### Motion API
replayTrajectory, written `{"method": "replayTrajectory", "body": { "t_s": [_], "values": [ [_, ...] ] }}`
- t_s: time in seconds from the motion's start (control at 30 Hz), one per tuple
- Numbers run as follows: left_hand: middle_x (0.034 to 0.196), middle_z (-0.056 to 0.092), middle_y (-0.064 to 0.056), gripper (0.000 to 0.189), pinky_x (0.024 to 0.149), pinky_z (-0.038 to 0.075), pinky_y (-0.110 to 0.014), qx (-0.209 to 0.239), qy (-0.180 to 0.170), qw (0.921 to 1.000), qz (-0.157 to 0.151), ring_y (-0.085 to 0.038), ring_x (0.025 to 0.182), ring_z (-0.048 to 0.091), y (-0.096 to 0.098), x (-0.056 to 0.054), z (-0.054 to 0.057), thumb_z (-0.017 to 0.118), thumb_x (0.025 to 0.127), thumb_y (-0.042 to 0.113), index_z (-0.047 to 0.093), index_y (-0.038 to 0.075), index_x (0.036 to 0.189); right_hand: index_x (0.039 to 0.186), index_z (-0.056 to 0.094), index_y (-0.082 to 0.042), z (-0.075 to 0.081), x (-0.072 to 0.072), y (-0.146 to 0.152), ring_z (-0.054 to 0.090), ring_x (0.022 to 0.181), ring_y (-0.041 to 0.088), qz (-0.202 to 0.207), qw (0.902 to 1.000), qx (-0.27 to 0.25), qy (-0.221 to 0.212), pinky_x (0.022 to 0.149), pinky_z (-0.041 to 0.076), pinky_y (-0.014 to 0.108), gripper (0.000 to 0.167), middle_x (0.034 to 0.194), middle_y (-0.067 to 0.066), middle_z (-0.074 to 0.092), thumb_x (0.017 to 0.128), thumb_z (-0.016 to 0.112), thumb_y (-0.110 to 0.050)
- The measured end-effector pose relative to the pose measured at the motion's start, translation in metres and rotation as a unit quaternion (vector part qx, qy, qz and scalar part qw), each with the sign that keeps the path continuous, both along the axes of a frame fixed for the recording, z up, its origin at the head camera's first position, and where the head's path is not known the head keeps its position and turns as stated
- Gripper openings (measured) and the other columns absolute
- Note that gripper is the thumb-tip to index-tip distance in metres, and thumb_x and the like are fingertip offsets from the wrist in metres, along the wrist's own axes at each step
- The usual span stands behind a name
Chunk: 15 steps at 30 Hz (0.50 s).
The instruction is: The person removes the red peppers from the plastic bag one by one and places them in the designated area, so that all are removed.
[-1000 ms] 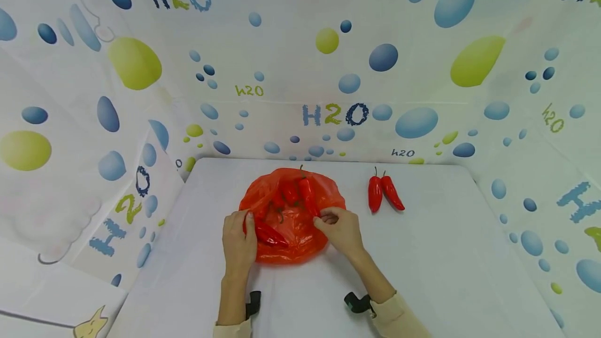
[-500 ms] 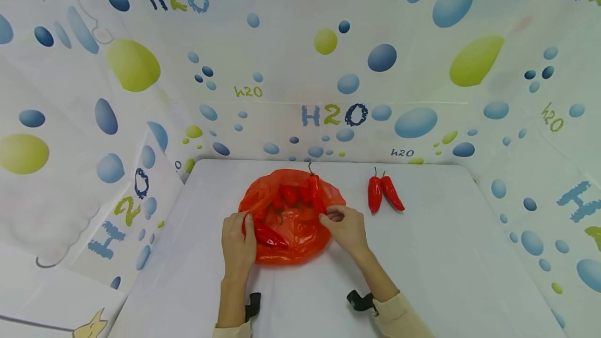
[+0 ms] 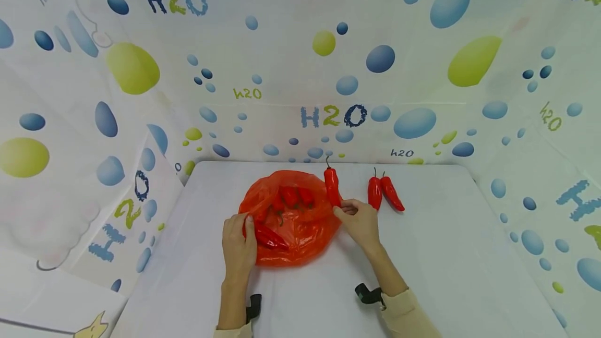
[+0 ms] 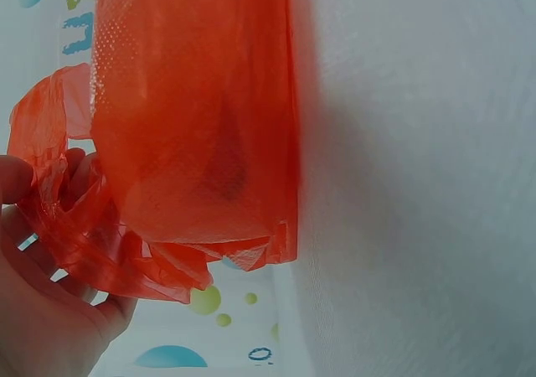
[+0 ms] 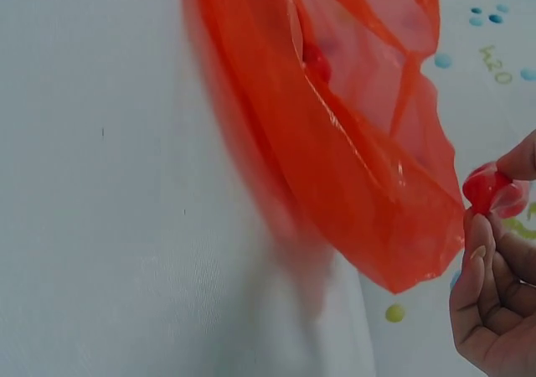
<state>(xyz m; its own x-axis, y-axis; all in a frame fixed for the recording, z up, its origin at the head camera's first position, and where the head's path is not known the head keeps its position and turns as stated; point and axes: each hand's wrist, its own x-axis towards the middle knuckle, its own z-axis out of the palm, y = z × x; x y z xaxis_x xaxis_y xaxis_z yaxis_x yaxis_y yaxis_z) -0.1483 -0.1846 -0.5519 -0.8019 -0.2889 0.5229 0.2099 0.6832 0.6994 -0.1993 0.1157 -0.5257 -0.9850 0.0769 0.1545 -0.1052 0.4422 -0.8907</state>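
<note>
Red pepper (image 3: 331,185) in right hand (image 3: 360,225), two loose peppers (image 3: 392,193), one orange bag (image 3: 293,255)

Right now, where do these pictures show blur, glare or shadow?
Head view: mostly sharp; left wrist view: soft shadow on the white tabletop beside the translucent red-orange plastic bag; right wrist view: thin glints along the bag's fold, pale sheen on the long glossy red pepper, red haze beneath the bag, possibly blur.

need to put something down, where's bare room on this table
The table is bare right of the two loose peppers, and left of the bag and left hand. It's crowded between the bag and those peppers, where the right hand holds another pepper.
</note>
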Motion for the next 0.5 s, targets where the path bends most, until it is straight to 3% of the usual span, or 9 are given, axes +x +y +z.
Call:
{"method": "replayTrajectory", "body": {
  "t_s": [0.5],
  "values": [
    [0.11, 0.068, -0.015, 0.022, 0.091, 0.047, -0.044, -0.004, 0.007, 1.0, -0.002, -0.03, 0.104, 0.055, 0.0, -0.001, -0.001, 0.056, 0.108, 0.017, 0.07, 0.001, 0.115, 0.108, 0.079, -0.005, -0.011, -0.015, 0.031, 0.068, 0.083, 0.024, -0.057, 0.9976, 0.037, -0.015, 0.071, 0.057, 0.029, 0.028, 0.09, 0.008, 0.076, 0.091, 0.079, -0.026]
  ]
}}
